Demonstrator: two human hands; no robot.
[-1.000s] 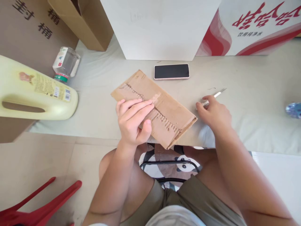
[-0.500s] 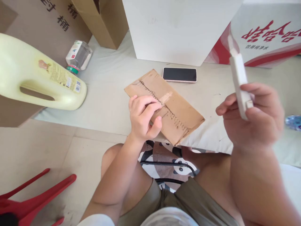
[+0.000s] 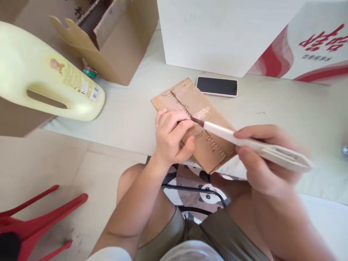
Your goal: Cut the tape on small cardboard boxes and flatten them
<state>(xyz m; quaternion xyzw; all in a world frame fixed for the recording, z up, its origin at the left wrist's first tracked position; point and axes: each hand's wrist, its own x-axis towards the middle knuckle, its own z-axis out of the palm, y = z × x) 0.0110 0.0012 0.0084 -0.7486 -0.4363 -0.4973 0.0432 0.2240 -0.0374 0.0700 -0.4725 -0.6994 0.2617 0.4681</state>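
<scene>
A small flat cardboard box (image 3: 210, 117) lies at an angle on the cloth-covered surface, with a ragged slit along its top seam. My left hand (image 3: 174, 136) has its curled fingers on the box at the slit, the thumb apart and nearer to me; what the fingertips grip is partly hidden. Closed around a white utility knife (image 3: 252, 144), my right hand (image 3: 265, 174) is to the right of the box. The knife's blade points left and lies over the seam, its tip close to my left fingertips. Whether the blade is inside the slit I cannot tell.
A phone (image 3: 216, 86) lies just behind the box, before a big white box (image 3: 212, 36). On the left are a pale yellow jug (image 3: 78, 85), an open cardboard carton (image 3: 122, 47) and a green-capped jar (image 3: 89, 72). A red stool (image 3: 54, 214) stands on the floor.
My right hand has brought the knife down and left from its raised position, turning the blade toward the seam. My left hand stays on the box. The camera view has shifted a little.
</scene>
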